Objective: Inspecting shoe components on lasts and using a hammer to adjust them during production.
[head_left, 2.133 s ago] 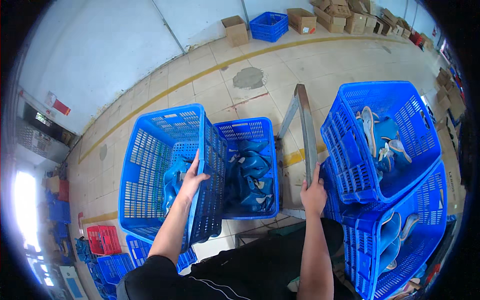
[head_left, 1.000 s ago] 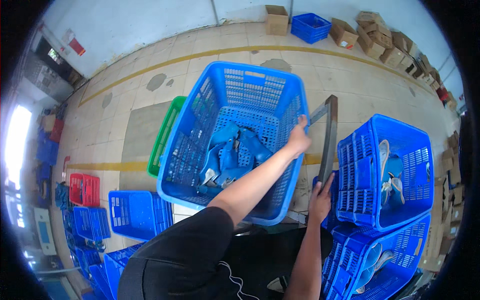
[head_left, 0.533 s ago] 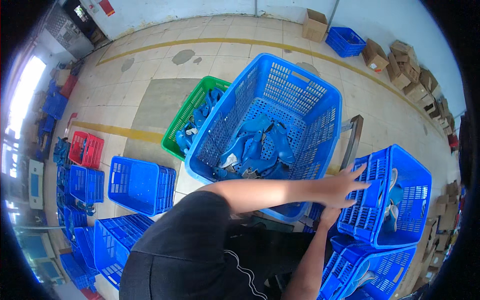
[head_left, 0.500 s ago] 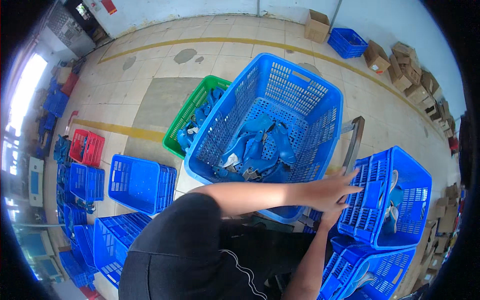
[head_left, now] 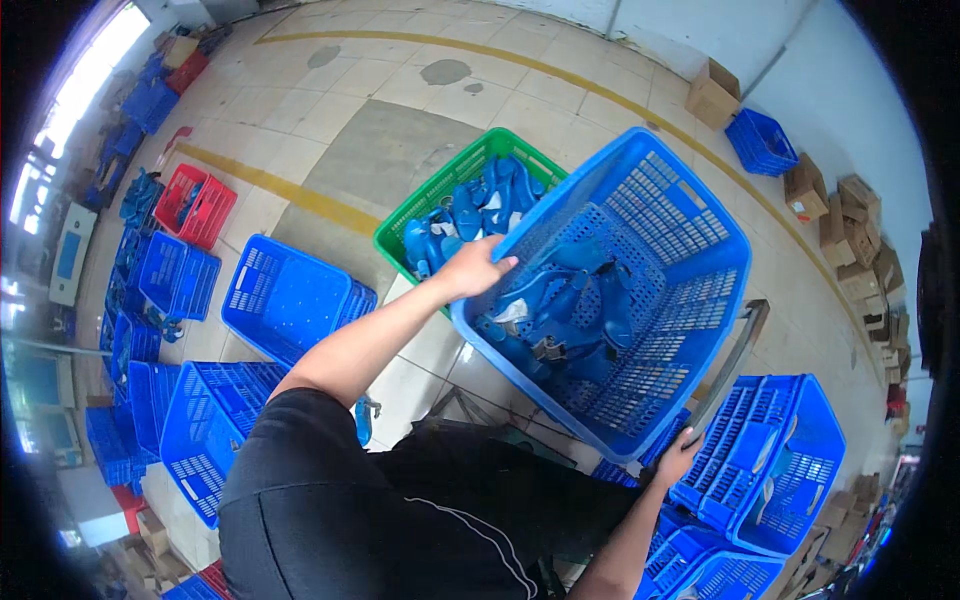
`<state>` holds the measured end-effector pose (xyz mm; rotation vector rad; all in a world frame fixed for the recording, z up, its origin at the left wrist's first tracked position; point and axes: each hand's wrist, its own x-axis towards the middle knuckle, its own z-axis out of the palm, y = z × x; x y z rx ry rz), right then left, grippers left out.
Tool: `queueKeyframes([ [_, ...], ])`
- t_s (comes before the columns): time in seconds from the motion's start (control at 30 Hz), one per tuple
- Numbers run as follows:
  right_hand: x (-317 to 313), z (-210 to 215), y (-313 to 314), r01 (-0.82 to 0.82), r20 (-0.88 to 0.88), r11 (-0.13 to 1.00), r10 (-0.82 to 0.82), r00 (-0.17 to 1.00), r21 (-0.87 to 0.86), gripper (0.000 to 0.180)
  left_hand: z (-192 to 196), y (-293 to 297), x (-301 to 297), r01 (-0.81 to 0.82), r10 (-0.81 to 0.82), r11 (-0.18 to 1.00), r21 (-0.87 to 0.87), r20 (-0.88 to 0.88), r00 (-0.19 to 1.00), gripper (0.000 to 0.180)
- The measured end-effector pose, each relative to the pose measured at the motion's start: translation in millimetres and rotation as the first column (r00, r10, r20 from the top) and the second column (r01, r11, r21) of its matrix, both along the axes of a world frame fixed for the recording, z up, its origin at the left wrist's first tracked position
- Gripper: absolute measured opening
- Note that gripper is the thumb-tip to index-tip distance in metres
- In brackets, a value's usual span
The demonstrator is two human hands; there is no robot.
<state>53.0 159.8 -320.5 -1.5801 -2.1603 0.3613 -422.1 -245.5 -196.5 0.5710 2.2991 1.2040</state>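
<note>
The large blue plastic basket point(head_left: 660, 330) stands in front of me, with several blue shoe lasts point(head_left: 615, 305) on its perforated floor. My left hand point(head_left: 475, 268) is closed over its left rim, thumb on the inside. By the basket's near right corner, my right hand point(head_left: 679, 458) is closed at the lower end of a grey metal bar point(head_left: 738, 350); its fingers are partly hidden. A green basket point(head_left: 400, 225) full of similar blue lasts point(head_left: 465, 212) sits behind the blue one's left side, which overlaps it in view.
Stacked blue crates point(head_left: 740, 440) holding shoe-like pieces rise at my right. More blue crates point(head_left: 290, 290) and a red crate point(head_left: 197, 205) stand on the left. Cardboard boxes point(head_left: 713, 92) line the far right wall. Yellow lines point(head_left: 290, 185) cross the tiled floor.
My left hand has moved from beside the right-hand crates to the basket's left rim. My right hand is now at the metal bar. More of the green basket shows as the view has turned.
</note>
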Motion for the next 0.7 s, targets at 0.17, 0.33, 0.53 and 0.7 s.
queueKeyframes([
  [0.17,-22,16,-21,0.010,-0.016,0.985,-0.013,1.000,-0.174,0.073,-12,-17,-1,0.004,-0.012,0.978,0.209,0.038,0.999,0.047],
  [0.33,-41,43,-54,-0.339,-0.052,0.940,0.340,0.939,0.020,0.071,-6,-13,3,0.006,-0.009,0.985,0.172,0.016,1.000,0.047],
  [0.53,-92,88,-161,-0.563,-0.706,0.459,-0.603,0.372,-0.688,0.057,-11,-15,1,-0.001,-0.004,0.982,0.187,0.030,1.000,0.049],
  [0.7,-75,99,-149,-0.616,-0.853,0.590,-0.344,0.393,-0.522,0.069,-41,-7,9,-0.054,0.054,0.950,0.308,0.009,0.999,0.052],
])
